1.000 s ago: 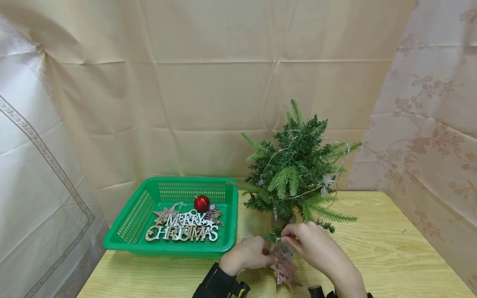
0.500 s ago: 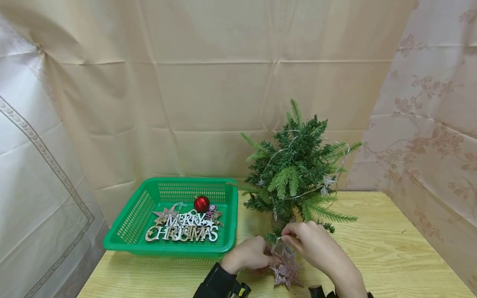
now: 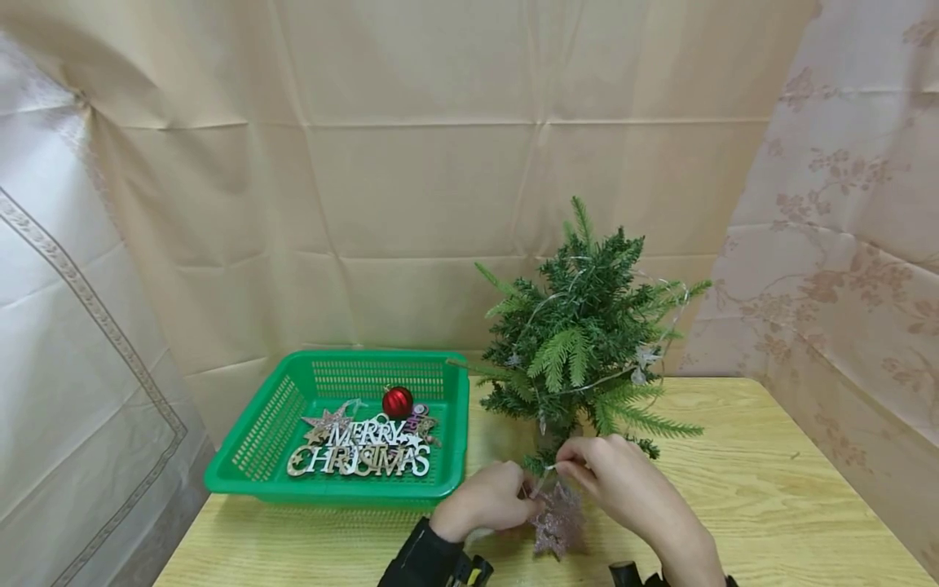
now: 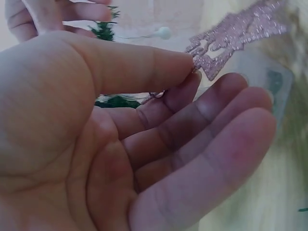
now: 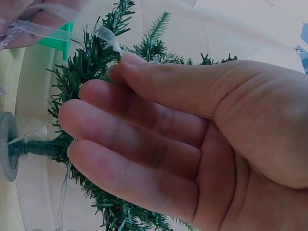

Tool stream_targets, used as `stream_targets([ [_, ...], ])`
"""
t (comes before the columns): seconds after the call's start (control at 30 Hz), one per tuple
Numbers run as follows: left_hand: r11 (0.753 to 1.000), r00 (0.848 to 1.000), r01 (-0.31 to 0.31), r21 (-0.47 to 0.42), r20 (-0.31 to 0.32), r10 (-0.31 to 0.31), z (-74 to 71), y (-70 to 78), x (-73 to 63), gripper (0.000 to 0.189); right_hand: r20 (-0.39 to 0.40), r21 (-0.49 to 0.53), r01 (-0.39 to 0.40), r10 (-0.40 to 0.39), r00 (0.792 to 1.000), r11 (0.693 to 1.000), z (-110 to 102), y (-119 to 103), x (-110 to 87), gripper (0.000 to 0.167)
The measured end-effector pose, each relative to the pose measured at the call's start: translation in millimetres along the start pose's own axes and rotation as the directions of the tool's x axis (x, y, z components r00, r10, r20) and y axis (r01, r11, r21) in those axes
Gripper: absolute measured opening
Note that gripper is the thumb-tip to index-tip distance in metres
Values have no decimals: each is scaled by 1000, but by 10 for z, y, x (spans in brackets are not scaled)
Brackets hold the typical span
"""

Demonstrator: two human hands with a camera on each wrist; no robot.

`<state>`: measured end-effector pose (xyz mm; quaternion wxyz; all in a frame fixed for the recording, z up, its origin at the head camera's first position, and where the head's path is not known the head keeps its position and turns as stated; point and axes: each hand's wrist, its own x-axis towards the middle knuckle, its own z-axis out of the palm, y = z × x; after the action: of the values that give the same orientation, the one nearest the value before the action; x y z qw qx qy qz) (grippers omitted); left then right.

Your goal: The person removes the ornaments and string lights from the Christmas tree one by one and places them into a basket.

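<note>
A pink glittery star ornament point(image 3: 559, 523) hangs low over the table in front of the small Christmas tree point(image 3: 568, 326). My left hand point(image 3: 493, 496) pinches the star between thumb and index finger near one point, its other fingers loosely bent in the left wrist view. A sheer white ribbon point(image 5: 107, 36) runs up from the star. My right hand point(image 3: 612, 477) pinches the ribbon's end between thumb and index finger, close beside a low tree branch point(image 5: 79, 72). The other right fingers stay extended, holding nothing.
Left on the table stands a green basket point(image 3: 220, 479) with a Merry Christmas sign point(image 3: 359, 448), a red bauble point(image 3: 397, 402) and another glittery star point(image 3: 323, 421). Wire string lights point(image 3: 601, 380) wrap the tree. A tan cloth hangs behind.
The pink star has swung round and shifted slightly up and left. Both hands stay nearly in place, still pinching star and ribbon.
</note>
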<state>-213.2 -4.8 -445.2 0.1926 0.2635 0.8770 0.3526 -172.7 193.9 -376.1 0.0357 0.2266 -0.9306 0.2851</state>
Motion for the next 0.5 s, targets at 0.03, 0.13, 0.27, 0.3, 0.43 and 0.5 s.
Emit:
stream_targets([
  [0.03,1000,1000,-7,7,3,7,-12,7,-8,42,0,2,-2,2,1000,1000,0,0,-1,6],
  [0.13,1000,999,-26,10,20,25,-50,34,-38,43,-4,8,-3,3,1000,1000,2,0,-5,7],
  [0.27,998,999,-39,43,7,39,-100,73,-93,41,-19,1,3,-3,1000,1000,8,-3,-4,6],
  [0.3,998,999,-36,42,2,36,-113,84,-111,40,-24,-1,5,-5,1000,1000,8,-5,-3,6],
  [0.43,999,999,-32,38,-13,32,-181,117,-173,29,-48,-15,20,-20,999,1000,8,-12,-1,6],
  [0.5,999,1000,-25,21,-13,25,-221,124,-196,21,-57,-20,27,-28,998,999,5,-17,3,6],
])
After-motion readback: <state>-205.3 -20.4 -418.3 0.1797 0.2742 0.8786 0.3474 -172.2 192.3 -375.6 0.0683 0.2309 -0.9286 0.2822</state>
